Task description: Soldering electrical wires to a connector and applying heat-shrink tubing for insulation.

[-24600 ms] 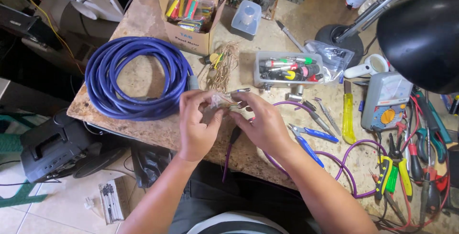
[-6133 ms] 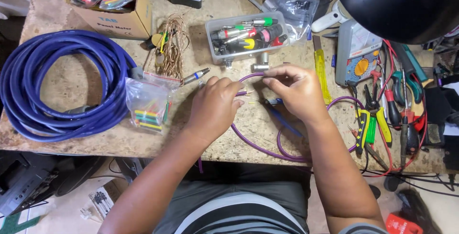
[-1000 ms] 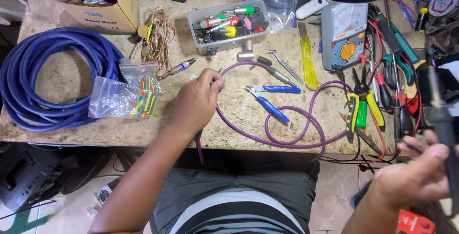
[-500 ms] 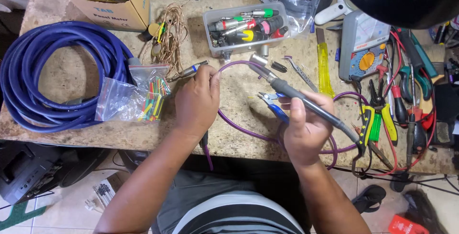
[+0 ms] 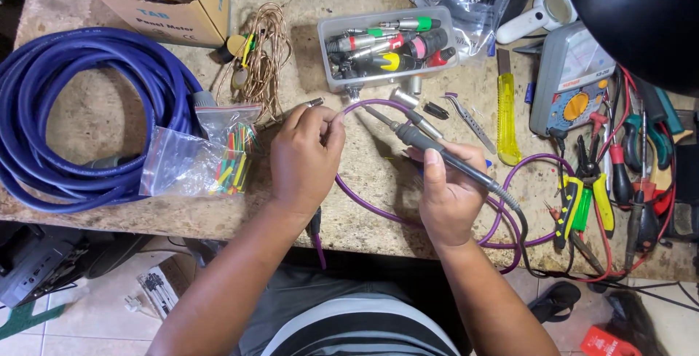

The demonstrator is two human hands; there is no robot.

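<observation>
Worn stone-look bench [image 5: 109,116], blue cable coil [image 5: 87,108] far left, tools at right. Left hand [image 5: 306,156] pinches the purple cable [image 5: 378,210] end mid-bench; right hand [image 5: 448,196] shut round the soldering iron [image 5: 437,152], tip w/ cable end, just near the connector tray [image 5: 389,46].

A worn, speckled stone workbench [image 5: 87,119] is pretty much buried: a big blue coiled cable [image 5: 95,57], a clear plastic bag of coloured tubing [image 5: 193,167], a yellow utility knife [image 5: 507,119] and a thin purple cable [image 5: 371,207] are laid straight on it.
</observation>
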